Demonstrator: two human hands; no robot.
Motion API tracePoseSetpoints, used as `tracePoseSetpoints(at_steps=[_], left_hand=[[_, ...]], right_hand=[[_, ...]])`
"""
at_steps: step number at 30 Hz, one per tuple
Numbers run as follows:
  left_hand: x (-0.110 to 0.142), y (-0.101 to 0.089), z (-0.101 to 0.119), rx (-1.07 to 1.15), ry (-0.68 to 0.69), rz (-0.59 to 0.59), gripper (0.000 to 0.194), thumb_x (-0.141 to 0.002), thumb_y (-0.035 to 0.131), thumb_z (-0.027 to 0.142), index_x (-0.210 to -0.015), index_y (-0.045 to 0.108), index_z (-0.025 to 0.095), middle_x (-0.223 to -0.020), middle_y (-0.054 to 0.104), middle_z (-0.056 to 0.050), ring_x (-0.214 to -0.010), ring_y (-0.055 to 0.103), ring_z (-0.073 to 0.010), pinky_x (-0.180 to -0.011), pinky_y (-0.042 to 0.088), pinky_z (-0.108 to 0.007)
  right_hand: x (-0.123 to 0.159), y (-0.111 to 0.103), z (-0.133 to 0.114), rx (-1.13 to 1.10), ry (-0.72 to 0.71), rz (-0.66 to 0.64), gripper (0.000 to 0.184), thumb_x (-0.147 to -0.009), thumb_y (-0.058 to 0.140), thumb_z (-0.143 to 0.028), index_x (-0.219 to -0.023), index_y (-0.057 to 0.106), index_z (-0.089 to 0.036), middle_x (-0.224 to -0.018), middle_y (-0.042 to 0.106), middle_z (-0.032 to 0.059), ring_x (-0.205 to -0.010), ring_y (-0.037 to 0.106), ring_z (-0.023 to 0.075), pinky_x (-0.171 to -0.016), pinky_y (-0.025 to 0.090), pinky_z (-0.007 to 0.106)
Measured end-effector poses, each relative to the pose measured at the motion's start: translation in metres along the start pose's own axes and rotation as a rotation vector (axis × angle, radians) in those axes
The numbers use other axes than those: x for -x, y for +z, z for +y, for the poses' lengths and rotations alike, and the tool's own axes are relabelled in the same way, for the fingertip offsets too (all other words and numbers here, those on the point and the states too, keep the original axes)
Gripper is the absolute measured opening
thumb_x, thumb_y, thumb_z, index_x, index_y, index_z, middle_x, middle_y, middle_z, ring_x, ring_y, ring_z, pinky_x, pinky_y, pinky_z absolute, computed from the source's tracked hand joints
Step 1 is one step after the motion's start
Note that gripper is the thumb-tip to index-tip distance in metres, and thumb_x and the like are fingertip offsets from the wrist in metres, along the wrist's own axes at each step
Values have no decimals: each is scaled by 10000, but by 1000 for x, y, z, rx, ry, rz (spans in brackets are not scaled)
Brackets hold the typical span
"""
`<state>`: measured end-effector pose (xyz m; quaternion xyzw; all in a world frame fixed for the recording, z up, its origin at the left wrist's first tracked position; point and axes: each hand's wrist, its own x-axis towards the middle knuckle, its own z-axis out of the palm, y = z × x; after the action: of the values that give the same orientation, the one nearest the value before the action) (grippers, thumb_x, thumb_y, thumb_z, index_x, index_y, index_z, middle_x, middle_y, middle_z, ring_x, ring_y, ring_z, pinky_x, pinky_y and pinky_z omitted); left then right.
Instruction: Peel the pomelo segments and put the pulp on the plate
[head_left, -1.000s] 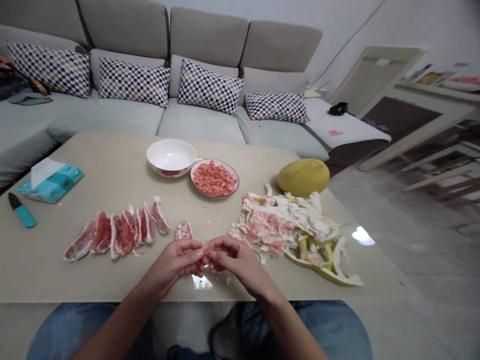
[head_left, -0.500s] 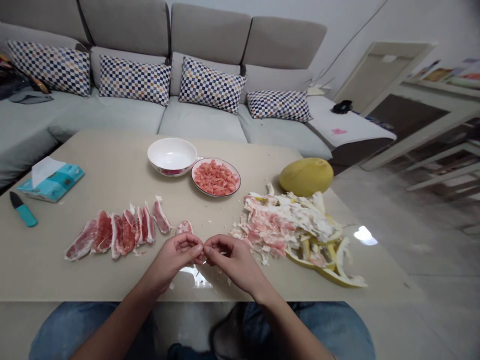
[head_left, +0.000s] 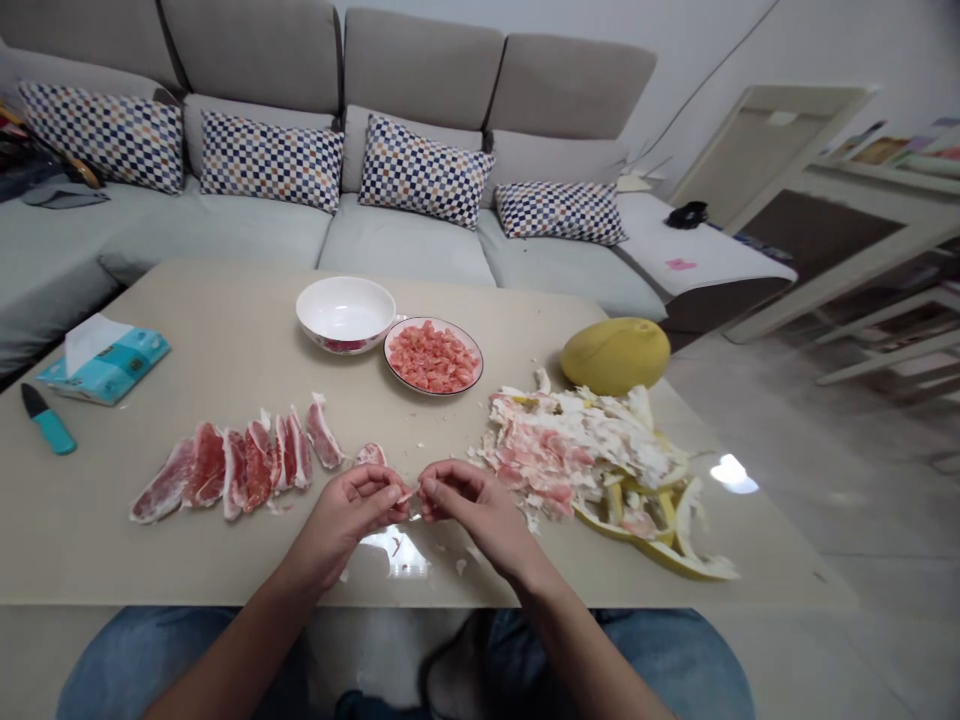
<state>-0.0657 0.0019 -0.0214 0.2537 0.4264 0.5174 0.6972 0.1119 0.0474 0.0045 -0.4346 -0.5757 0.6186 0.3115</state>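
Fingertips that met a moment ago part slightly above the table [head_left: 225,560], suggesting a peeling pull. The left hand [head_left: 352,510] pinches a pink pomelo morsel [head_left: 406,495]; whether the right hand [head_left: 476,505] grips anything is unclear.

Looking forward and down from the head, close above left hand [head_left: 351,515] and right hand [head_left: 480,515], across table [head_left: 225,340] to sofa [head_left: 405,240] beyond.
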Motion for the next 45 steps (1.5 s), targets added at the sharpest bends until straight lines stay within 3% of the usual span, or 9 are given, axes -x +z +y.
tracePoseSetpoints(at_steps=[4, 7, 9, 12, 16, 20, 32, 38, 45], left_hand=[[0, -1, 2, 103, -47, -19, 149, -787, 743, 231, -863, 658, 134, -828, 667, -27, -741, 646, -99, -758, 532, -220], [0, -1, 3, 207, -86, -73, 135, -800, 731, 209, -857, 648, 120, -804, 641, -23, -705, 626, -81, -710, 528, -189], [-1, -2, 4, 251, -98, -99, 133, -807, 726, 211, -844, 638, 118, -785, 618, -15, -680, 610, -69, -679, 521, -173], [-2, -4, 5, 295, -101, -114, 130, -816, 717, 215, -838, 628, 121, -777, 600, -8, -677, 601, -65, -667, 518, -167], [-3, -6, 5, 361, -96, -148, 111, -838, 692, 203, -886, 632, 122, -796, 607, -15, -680, 600, -64, -681, 517, -168], [-1, -4, 3, 344, -80, -156, 95, -848, 678, 204, -863, 632, 121, -791, 608, -15, -685, 596, -68, -684, 512, -173], [2, -1, -2, 182, -54, -123, 188, -771, 762, 255, -864, 653, 134, -773, 638, -20, -723, 608, -101, -725, 500, -228], [4, 0, -2, 207, -36, -160, 158, -783, 751, 231, -827, 634, 134, -746, 637, -20, -712, 600, -96, -714, 497, -222], [6, 1, -2, 209, -37, -177, 151, -792, 739, 232, -824, 625, 139, -762, 626, -12, -718, 596, -96, -715, 493, -220]], right_hand=[[-49, -22, -9, 348, -282, 226, 217, -845, 588, -366, -866, 677, -168, -744, 700, 41, -672, 664, 174, -672, 559, 318], [-96, -39, -23, 446, -382, 336, 160, -799, 617, -284, -888, 693, -174, -909, 707, 84, -828, 657, 216, -825, 527, 400], [-111, -43, -31, 497, -441, 346, 177, -774, 638, -229, -926, 706, -168, -1035, 688, 125, -961, 630, 253, -917, 478, 442], [-90, -33, -36, 548, -528, 254, 198, -799, 632, -187, -979, 714, -186, -1110, 670, 122, -1066, 591, 253, -974, 441, 421], [-25, -7, -29, 550, -624, 17, 125, -852, 621, -180, -930, 706, -227, -889, 696, 47, -846, 646, 181, -775, 528, 318], [7, 6, -21, 589, -687, 9, 139, -854, 594, -122, -892, 702, -199, -798, 664, 55, -750, 631, 166, -666, 510, 286], [5, 10, -30, 546, -531, -41, 177, -894, 557, -172, -957, 714, -224, -852, 682, 63, -775, 647, 173, -713, 523, 300], [6, 4, -33, 545, -531, -53, 162, -887, 574, -166, -959, 705, -230, -870, 685, 58, -784, 640, 168, -704, 517, 291], [13, 1, -27, 626, -625, -87, 155, -876, 586, -149, -967, 693, -214, -862, 684, 68, -784, 643, 173, -695, 509, 293]])
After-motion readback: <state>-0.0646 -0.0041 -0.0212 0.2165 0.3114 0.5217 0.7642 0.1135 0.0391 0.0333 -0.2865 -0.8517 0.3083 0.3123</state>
